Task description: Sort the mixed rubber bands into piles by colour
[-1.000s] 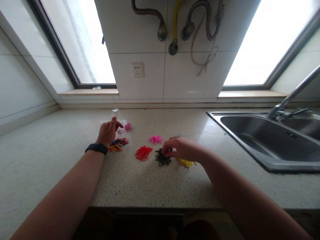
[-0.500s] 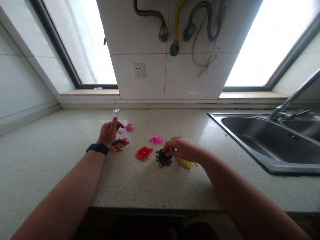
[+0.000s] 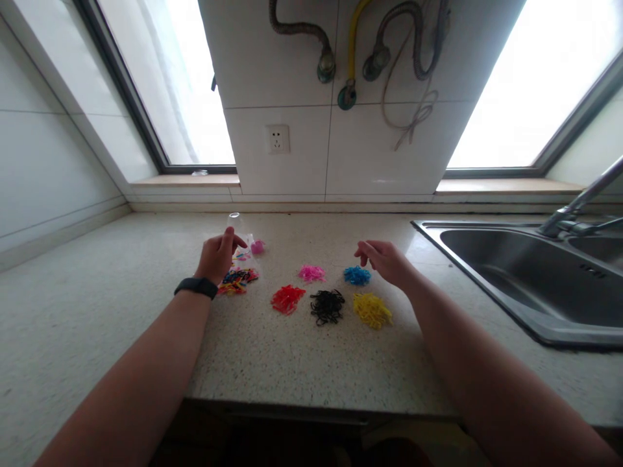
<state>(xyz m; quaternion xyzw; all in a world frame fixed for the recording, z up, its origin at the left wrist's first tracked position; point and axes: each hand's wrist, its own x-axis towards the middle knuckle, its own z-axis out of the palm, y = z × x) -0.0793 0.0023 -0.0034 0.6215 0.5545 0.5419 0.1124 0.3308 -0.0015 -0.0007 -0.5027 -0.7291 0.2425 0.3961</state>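
Note:
My left hand (image 3: 217,255), with a dark band on its wrist, is closed around a clear plastic container (image 3: 235,222) that the hand partly hides. Beside it lies a mixed-colour pile of small rubber bands (image 3: 238,281), and a pink object (image 3: 257,246) sits just to the right. My right hand (image 3: 383,261) is over the right side of the blue band pile (image 3: 357,275), fingertips pinched together; whatever is between them is too small to make out. Nearby are piles of yellow bands (image 3: 372,310), black bands (image 3: 327,307), red bands (image 3: 287,299) and pink bands (image 3: 311,273).
The speckled countertop (image 3: 272,363) ends at a front edge close to me. A steel sink (image 3: 511,259) with a faucet (image 3: 564,217) is set in at the right. Behind stands a tiled wall with a socket (image 3: 278,139) and hoses (image 3: 302,28).
My right hand has lifted from over the black pile and moved right and back to the blue pile, uncovering the black, blue and yellow bands. The left hand keeps its place.

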